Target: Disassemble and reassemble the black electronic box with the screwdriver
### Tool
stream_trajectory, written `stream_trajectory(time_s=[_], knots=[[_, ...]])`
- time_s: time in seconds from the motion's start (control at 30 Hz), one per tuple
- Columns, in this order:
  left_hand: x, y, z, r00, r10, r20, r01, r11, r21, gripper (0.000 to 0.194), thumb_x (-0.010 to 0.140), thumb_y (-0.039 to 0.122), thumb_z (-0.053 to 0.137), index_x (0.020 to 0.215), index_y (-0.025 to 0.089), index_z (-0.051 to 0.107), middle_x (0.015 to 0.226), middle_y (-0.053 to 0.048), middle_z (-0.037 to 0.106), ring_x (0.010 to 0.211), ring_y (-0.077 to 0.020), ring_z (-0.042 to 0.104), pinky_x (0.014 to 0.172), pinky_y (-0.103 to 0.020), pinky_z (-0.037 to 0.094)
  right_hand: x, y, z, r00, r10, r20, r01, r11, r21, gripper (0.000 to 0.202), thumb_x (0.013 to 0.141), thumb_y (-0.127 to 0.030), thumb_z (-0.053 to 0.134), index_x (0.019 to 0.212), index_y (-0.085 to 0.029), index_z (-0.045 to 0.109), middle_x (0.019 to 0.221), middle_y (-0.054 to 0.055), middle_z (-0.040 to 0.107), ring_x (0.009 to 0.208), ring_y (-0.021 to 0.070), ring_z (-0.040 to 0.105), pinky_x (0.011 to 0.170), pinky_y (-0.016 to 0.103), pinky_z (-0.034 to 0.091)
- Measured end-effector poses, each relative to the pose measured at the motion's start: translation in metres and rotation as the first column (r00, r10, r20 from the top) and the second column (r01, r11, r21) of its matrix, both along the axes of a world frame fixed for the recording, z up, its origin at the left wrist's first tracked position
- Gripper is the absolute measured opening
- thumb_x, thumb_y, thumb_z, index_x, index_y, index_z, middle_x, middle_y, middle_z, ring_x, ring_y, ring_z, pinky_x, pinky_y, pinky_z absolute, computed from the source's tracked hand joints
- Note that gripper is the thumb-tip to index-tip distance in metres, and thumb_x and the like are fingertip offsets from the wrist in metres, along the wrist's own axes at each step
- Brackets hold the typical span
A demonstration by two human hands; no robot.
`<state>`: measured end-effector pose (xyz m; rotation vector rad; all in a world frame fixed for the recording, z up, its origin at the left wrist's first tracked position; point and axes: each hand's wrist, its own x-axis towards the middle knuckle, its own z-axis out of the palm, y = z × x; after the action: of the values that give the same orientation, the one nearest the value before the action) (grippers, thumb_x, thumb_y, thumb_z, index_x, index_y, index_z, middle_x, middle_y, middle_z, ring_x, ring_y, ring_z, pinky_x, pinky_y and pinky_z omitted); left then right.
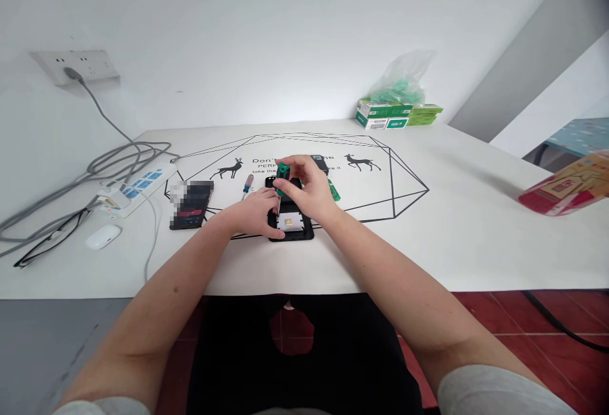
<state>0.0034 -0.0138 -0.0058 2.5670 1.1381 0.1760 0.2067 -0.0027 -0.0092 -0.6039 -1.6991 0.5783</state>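
Black device, left hand touching it, thumb and fingers apart, right hand clamped on green screwdriver

This looks like a plain indoor room, a home or small office, though which of the two cannot be told: a white table stands against a bare white wall with a socket panel, over a red tiled floor. Eyeglasses, a white earbud case and a smartphone lie near a power strip, giving it an everyday, personal air, as does the printed deer decoration. A green-handled screwdriver over an opened black device makes the table a makeshift repair spot.
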Motion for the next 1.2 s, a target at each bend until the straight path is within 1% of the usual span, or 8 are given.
stream_trajectory(time_s=[0.1,0.23,0.4,0.5,0.6,0.8,1.0,1.2], knots=[[-0.003,0.002,-0.001,1.0,-0.007,0.012,0.007,1.0,-0.018,0.048,0.077,0.061,0.088,0.099,0.024,0.066,0.124,-0.011,0.067,0.127,-0.0382,0.058,0.106,-0.048,0.054,-0.002,0.0,-0.004,0.996,0.066,-0.056,-0.07,0.994,-0.082,0.043,0.092,-0.043,0.082,0.125,-0.03,0.058,0.131,0.008,0.079,0.104,0.0229,0.079,0.1,0.049,0.066],[-0.007,0.004,-0.002,0.993,-0.059,0.098,0.06,0.998,-0.009,0.037,0.089,0.056,0.08,0.106,0.024,0.069,0.129,-0.011,0.068,0.13,-0.0358,0.058,0.111,-0.05,0.053,-0.004,0.001,-0.006,0.983,0.146,-0.111,-0.162,0.975,-0.149,0.036,0.101,-0.041,0.067,0.132,-0.032,0.052,0.148,0.01,0.073,0.117,0.0224,0.081,0.108,0.049,0.066],[-0.006,0.004,-0.006,0.984,-0.108,0.14,0.096,0.991,0.092,0.008,0.096,0.027,0.067,0.1,0.023,0.073,0.119,-0.011,0.07,0.125,-0.0325,0.063,0.113,-0.05,0.053,0.002,0.003,-0.003,1.0,0.026,0.008,-0.026,1.0,-0.007,0.033,0.104,-0.03,0.054,0.134,-0.031,0.066,0.149,0.011,0.067,0.136,0.0289,0.068,0.108,0.055,0.064],[-0.006,0.006,-0.007,0.985,-0.116,0.131,0.1,0.988,0.121,0.015,0.094,0.016,0.062,0.093,0.023,0.075,0.111,-0.011,0.072,0.122,-0.0322,0.064,0.112,-0.05,0.054,0.005,0.006,-0.001,0.998,-0.053,0.035,0.049,0.992,0.119,0.038,0.104,-0.021,0.047,0.13,-0.029,0.073,0.128,0.011,0.066,0.124,0.0275,0.066,0.108,0.057,0.061],[-0.006,0.007,-0.006,0.986,-0.105,0.133,0.088,0.988,0.126,0.016,0.093,0.016,0.063,0.089,0.024,0.077,0.112,-0.011,0.074,0.123,-0.033,0.065,0.112,-0.051,0.054,0.005,0.005,0.0,0.998,-0.043,0.042,0.036,0.986,0.165,0.039,0.106,-0.02,0.045,0.13,-0.029,0.074,0.119,0.01,0.066,0.11,0.0248,0.067,0.105,0.054,0.062],[-0.005,0.01,-0.007,0.982,-0.123,0.144,0.104,0.986,0.13,0.015,0.094,0.021,0.064,0.084,0.025,0.075,0.108,-0.009,0.074,0.122,-0.0323,0.065,0.114,-0.051,0.053,0.0,0.001,0.001,0.998,-0.013,0.064,0.005,0.992,0.124,0.031,0.102,-0.035,0.065,0.132,-0.029,0.07,0.134,0.012,0.072,0.116,0.0265,0.069,0.083,0.042,0.067],[-0.005,0.009,-0.009,0.973,-0.099,0.208,0.068,0.986,0.149,0.014,0.096,0.024,0.059,0.085,0.024,0.068,0.113,-0.011,0.075,0.123,-0.0322,0.066,0.112,-0.05,0.055,0.001,0.001,0.0,0.998,-0.047,-0.037,0.049,0.996,0.068,0.035,0.104,-0.037,0.063,0.138,-0.03,0.066,0.138,0.012,0.073,0.118,0.0269,0.071,0.095,0.047,0.069],[-0.015,0.018,-0.009,0.987,-0.003,0.163,-0.037,0.97,0.24,0.01,0.091,0.021,0.061,0.084,0.025,0.067,0.119,-0.01,0.078,0.128,-0.0339,0.067,0.12,-0.057,0.049,0.004,0.014,-0.006,0.995,-0.082,-0.05,0.082,0.997,-0.011,0.047,0.1,-0.038,0.07,0.144,-0.033,0.058,0.142,0.011,0.071,0.109,0.0261,0.073,0.091,0.048,0.07]])
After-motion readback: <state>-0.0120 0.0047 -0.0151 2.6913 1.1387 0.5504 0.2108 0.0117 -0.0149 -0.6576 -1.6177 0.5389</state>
